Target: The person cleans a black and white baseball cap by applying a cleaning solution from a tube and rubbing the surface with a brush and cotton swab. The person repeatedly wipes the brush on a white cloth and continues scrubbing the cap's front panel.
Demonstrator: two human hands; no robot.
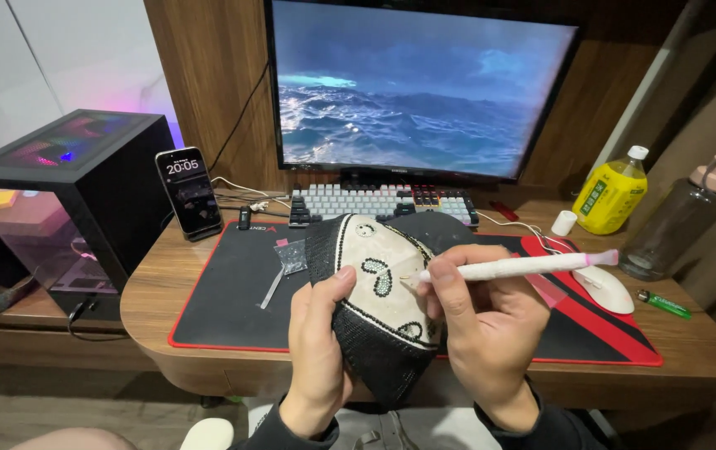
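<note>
1. Two hands work low in the frame's centre: the left hand (318,346) has its fingers clamped on the cap (379,304), held up above the tabletop (691,342) edge.
2. The right hand (483,329) pinches a white pen tool (516,267), tip touching the cap's pale beaded panel.
3. The cap looks light and soft, its beadwork likely fragile; the mesh side seems the safest hold.
4. The cap's far side is hidden, and the small bag (291,256) on the mat (225,308) has contents too small to identify.
</note>
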